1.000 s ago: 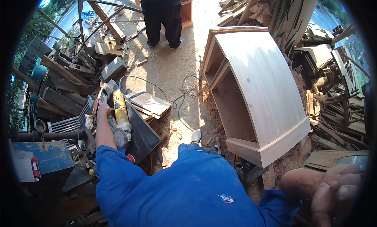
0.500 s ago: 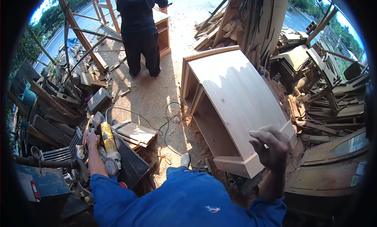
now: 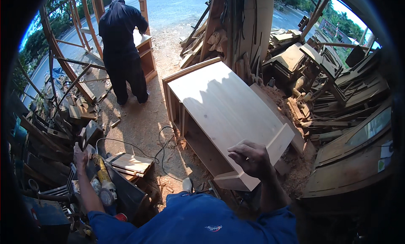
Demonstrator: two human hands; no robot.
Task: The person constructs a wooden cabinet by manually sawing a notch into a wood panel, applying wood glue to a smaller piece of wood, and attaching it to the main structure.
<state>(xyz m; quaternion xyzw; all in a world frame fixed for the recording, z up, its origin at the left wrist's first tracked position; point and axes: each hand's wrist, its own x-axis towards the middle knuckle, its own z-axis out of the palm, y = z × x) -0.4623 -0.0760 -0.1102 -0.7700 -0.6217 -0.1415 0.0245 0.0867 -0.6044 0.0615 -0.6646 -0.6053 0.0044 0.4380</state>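
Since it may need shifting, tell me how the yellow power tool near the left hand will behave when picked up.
The yellow power tool will probably feel rigid, and its bulky round head may make that end heavier. Its rounded body could roll if pushed. The cord trailing across the ground may drag or snag.

No wording can be read clearly. Near, on the blue shirt (image 3: 177,220), a small pale logo (image 3: 213,228) with a reddish stroke carries what seems to be lettering, too small to make out. To the left, the yellow power tool (image 3: 101,172) shows dark marks, perhaps print, but blurred. To the right, a pale label (image 3: 386,150) on the wooden panel (image 3: 337,176) is unreadable.
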